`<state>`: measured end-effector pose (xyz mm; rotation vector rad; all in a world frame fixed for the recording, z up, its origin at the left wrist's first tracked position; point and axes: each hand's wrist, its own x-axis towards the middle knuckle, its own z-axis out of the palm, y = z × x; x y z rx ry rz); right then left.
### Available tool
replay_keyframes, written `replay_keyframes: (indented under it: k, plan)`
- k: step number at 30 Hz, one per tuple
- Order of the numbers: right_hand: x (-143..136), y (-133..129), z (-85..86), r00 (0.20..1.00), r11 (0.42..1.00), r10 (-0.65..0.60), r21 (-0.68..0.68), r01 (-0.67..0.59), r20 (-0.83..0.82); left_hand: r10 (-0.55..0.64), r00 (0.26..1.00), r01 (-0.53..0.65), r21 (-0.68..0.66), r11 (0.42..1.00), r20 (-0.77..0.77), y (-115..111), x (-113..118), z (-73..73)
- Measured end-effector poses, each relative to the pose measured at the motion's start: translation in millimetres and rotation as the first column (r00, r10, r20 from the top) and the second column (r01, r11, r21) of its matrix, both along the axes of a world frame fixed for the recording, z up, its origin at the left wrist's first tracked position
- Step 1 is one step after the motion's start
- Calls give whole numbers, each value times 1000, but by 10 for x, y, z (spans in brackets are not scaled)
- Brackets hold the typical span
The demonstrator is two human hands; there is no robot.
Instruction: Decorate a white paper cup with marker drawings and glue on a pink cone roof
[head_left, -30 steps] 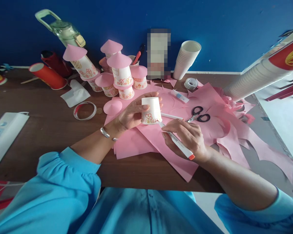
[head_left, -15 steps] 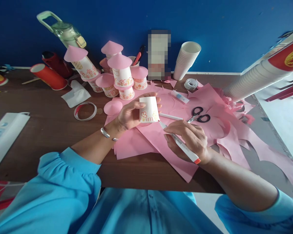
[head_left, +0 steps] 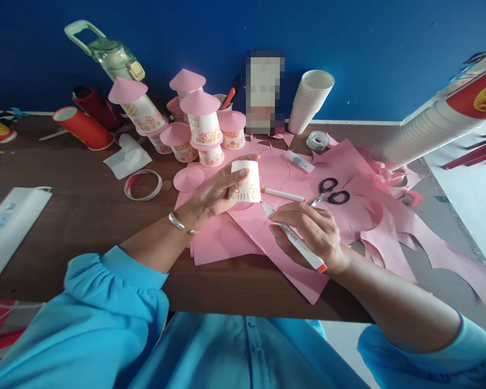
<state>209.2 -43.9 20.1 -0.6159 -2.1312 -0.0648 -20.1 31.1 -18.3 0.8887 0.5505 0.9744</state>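
My left hand [head_left: 218,192] is closed around a white paper cup [head_left: 245,175], held upside down above the pink paper. Orange and yellow flowers and short red strokes run along the cup's lower edge. In my right hand [head_left: 314,229] is a white marker [head_left: 299,246] with an orange-red end cap. Its tip is close by the cup's lower right edge; whether it touches I cannot tell. A second white marker [head_left: 285,195] lies on the pink paper [head_left: 230,237] just behind.
Decorated cup towers [head_left: 204,121] with pink cone roofs stand at the back left. Black-handled scissors [head_left: 330,192], a glue tube [head_left: 299,161] and clear tape [head_left: 318,140] lie right. Stacked cups [head_left: 310,102] stand near the wall. A tape roll [head_left: 143,185] lies left.
The cup has been turned in my left hand, so its flowers have shifted to the left and the thumb reaches further across. My right hand with the marker has moved slightly left.
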Motion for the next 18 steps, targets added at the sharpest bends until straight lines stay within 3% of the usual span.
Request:
replay_keyframes:
  k: [7, 18]
  plan:
    - [-12, 8, 0, 1000, 999, -22, 25, 22, -13, -5, 1000, 4, -55, 998, -12, 19, 19, 96]
    - [-52, 10, -62, 1000, 1000, 8, -17, -8, 25, -3, 1000, 3, 12, 1000, -25, 22, 16, 32]
